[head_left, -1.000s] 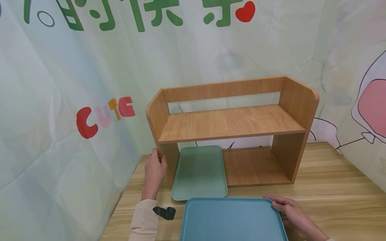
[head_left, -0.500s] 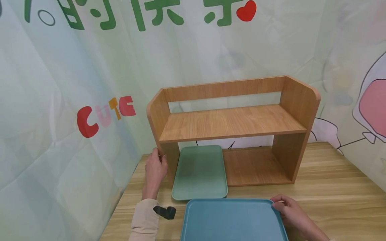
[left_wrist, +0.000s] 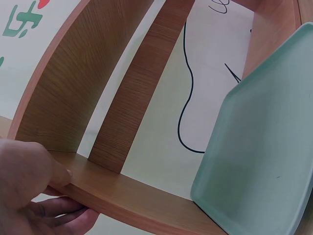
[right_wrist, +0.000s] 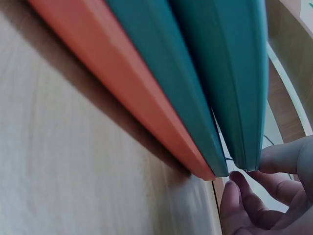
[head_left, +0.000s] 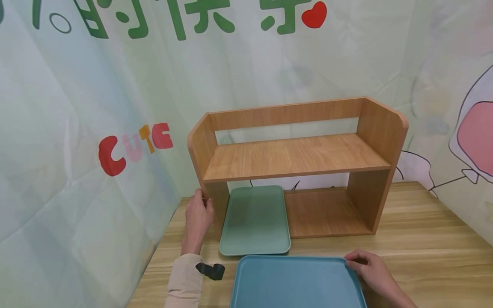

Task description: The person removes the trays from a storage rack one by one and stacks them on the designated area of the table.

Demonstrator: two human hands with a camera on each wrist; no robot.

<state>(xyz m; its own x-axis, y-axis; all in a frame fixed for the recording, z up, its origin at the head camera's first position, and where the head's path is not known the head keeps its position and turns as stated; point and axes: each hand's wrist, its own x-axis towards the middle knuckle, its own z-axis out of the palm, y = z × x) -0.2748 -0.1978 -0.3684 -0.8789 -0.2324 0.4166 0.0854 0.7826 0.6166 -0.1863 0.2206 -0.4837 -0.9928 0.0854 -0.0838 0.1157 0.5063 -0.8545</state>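
My left hand grips the front edge of the left side panel of a two-tier wooden shelf; in the left wrist view, thumb and fingers sit on either side of the board. A green tray lies in the lower left of the shelf, its front end jutting out. In front of it is a blue tray, whose far right corner my right hand pinches. The right wrist view shows this top blue tray raised at an angle over a second blue tray, with an orange tray underneath.
The shelf stands on a wood-grain table against a printed cloth backdrop. To the right of the green tray, the bare lower board of the shelf shows. A black wrist camera is strapped at the left sleeve.
The blue tray's far edge has shifted slightly toward me, and my right fingers have adjusted at its corner. My left hand, the shelf and the green tray stay put.
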